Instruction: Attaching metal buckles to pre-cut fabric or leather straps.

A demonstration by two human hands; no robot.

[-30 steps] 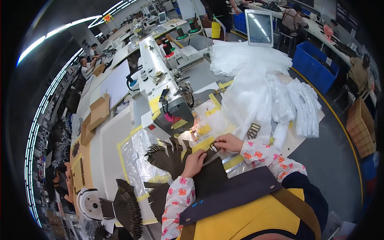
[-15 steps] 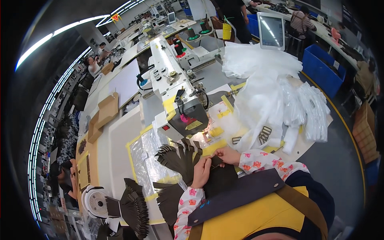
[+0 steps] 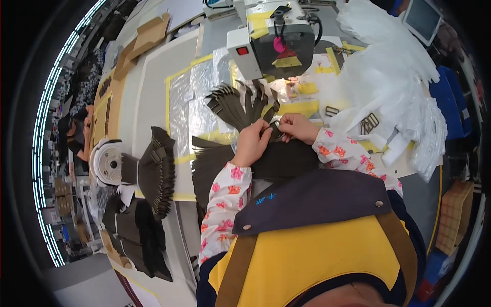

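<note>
In front of the sewing machine, my left hand and my right hand pinch a short dark strap between them. A small slider buckle seems to sit on it, partly hidden by my fingers. Beyond my left hand, several olive-brown straps fan out over the table. Below my hands lies a stack of dark fabric strips, reaching toward my body. Right of my right hand are loose metal slider buckles, with another slider buckle closer to it.
White plastic bags heap up on the right side. At left stand a small white fan, a bundle of dark strips and an open cardboard box. Yellow tape edges the plastic-covered work area. A blue bin stands at far right.
My view has tilted down, so the machine and table sit higher in the picture. Both hands stay close together on the strap, their fingers shifted slightly.
</note>
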